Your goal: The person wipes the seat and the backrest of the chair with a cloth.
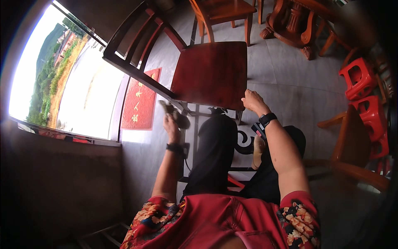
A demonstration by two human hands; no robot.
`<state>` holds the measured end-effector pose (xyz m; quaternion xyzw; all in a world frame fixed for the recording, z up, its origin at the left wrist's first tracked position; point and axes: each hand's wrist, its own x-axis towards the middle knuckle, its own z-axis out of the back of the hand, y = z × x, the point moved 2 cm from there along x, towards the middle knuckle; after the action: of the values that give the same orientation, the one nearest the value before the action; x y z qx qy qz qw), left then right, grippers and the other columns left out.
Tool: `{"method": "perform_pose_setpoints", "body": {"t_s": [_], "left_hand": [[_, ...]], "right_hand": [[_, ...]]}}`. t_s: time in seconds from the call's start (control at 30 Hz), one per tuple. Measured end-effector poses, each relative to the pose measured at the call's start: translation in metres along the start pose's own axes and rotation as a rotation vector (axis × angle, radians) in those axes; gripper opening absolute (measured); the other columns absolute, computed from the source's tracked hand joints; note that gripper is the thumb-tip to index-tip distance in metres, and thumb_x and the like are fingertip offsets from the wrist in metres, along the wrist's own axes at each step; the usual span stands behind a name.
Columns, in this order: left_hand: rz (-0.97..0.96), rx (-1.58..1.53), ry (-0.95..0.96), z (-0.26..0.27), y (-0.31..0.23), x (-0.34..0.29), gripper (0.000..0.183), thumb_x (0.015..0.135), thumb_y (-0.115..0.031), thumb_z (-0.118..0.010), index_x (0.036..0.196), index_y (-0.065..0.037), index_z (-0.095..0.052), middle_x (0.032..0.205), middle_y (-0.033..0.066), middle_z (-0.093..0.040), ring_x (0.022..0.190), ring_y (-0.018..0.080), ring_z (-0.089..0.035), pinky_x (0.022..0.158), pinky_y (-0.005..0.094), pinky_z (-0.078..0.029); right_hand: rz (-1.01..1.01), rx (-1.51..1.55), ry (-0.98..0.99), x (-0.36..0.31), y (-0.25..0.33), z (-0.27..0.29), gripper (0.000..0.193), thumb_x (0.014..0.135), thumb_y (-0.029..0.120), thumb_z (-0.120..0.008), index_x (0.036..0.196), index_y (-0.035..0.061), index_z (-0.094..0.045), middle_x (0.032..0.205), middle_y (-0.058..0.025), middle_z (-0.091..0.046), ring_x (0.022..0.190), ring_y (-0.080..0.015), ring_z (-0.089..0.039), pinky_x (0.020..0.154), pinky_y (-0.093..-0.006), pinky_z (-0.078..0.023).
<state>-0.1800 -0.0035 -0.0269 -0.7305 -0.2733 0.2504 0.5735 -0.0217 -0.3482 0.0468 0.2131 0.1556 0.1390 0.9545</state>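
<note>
A dark red wooden chair (213, 72) stands in front of me, its slatted back toward the left. My right hand (254, 102) is closed at the near right corner of its seat, fingers against the edge. To the left of the seat's near corner, my left hand (171, 126) has its fingers curled. A blurred, dark greyish-brown thing (181, 120) shows right by those fingers; whether it is a cloth or a shoe I cannot make out. Both wrists wear black bands. My knees in black trousers (215, 145) lie between my arms.
A red mat (140, 103) lies left of the chair, beside a bright opening. Another wooden chair (226, 12) and a carved table base (292, 25) stand beyond. Red plastic stools (367, 114) and a brown wooden chair (352, 141) are at the right.
</note>
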Motion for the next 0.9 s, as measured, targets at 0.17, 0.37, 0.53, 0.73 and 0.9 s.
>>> {"method": "perform_pose_setpoints", "body": {"t_s": [0.17,0.37,0.53,0.73,0.9], "left_hand": [[-0.648,1.437,0.377,-0.005,-0.016,0.052,0.028,0.101,-0.025,-0.045,0.113,-0.003,-0.058,0.099,0.0066,-0.062,0.09,0.0148,-0.059,0.077,0.0295,-0.048],[-0.374,0.677,0.418,-0.048,0.021,0.022,0.016,0.089,-0.002,-0.051,0.102,-0.003,-0.059,0.09,0.0106,-0.066,0.079,0.0233,-0.064,0.071,0.032,-0.052],[-0.538,1.004,0.949,-0.133,-0.015,-0.06,0.023,0.082,-0.001,-0.049,0.101,-0.003,-0.061,0.093,0.0193,-0.066,0.084,0.0328,-0.064,0.075,0.0326,-0.051],[0.081,0.37,1.209,-0.127,0.056,-0.033,0.029,0.095,-0.012,-0.043,0.12,-0.001,-0.052,0.118,0.0119,-0.06,0.109,0.0198,-0.056,0.094,0.033,-0.044],[-0.116,0.312,1.042,-0.121,0.027,-0.049,0.025,0.096,-0.015,-0.043,0.107,-0.003,-0.062,0.102,0.0049,-0.066,0.091,0.0155,-0.061,0.078,0.0326,-0.049]], "right_hand": [[0.002,-0.031,0.021,-0.002,0.003,0.008,0.033,0.087,0.023,-0.065,0.1,-0.0064,-0.058,0.099,-0.0302,-0.065,0.097,-0.0455,-0.062,0.084,-0.0494,-0.051],[0.014,-0.046,0.001,0.003,0.01,0.001,0.032,0.088,0.022,-0.063,0.1,-0.0067,-0.058,0.099,-0.0301,-0.065,0.097,-0.045,-0.063,0.083,-0.049,-0.052],[-0.058,-0.04,0.014,-0.001,-0.001,0.003,0.033,0.089,0.022,-0.062,0.105,-0.0067,-0.056,0.1,-0.0311,-0.064,0.099,-0.045,-0.062,0.085,-0.0491,-0.051],[-0.032,-0.032,-0.012,0.005,0.003,-0.004,0.036,0.09,0.022,-0.06,0.11,-0.0076,-0.054,0.103,-0.032,-0.063,0.101,-0.0455,-0.061,0.087,-0.0495,-0.05],[-0.025,-0.023,-0.006,0.003,0.0,-0.002,0.037,0.09,0.022,-0.06,0.111,-0.0077,-0.054,0.106,-0.032,-0.063,0.103,-0.0455,-0.06,0.088,-0.0487,-0.05]]}}
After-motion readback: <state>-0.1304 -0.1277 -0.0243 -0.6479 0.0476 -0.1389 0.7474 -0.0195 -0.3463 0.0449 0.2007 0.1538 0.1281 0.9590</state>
